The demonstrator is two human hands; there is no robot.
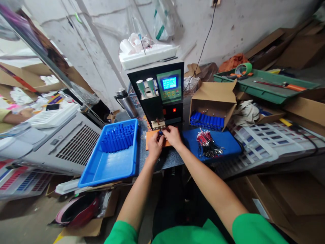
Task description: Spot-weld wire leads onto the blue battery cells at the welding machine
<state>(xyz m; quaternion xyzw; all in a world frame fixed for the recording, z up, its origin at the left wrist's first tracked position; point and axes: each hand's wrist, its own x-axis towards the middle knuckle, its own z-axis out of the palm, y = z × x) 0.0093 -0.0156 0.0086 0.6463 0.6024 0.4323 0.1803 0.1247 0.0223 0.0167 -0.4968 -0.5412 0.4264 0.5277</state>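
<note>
My left hand (pixel 155 145) is closed around a small blue battery cell (pixel 160 133), mostly hidden by the fingers, over an orange plate (pixel 149 136). My right hand (pixel 173 136) is closed in a pinch right beside it; what its fingertips hold is too small to make out. Both hands are just under the electrode tips of a black spot welder (pixel 169 117) with a lit blue screen (pixel 169 82). To the left, a blue tray (pixel 111 167) holds rows of blue cells (pixel 118 138). On the right lies a bundle of red and black wire leads (pixel 207 144) on a blue surface.
An opened cardboard box (pixel 213 93) with several blue cells stands right of the welder. Behind the tray is a steel flask (pixel 127 103). A green tray (pixel 271 84) with tools sits at the far right. At far left, another person's arm (pixel 17 117) shows beside a grey air cooler (pixel 73 139).
</note>
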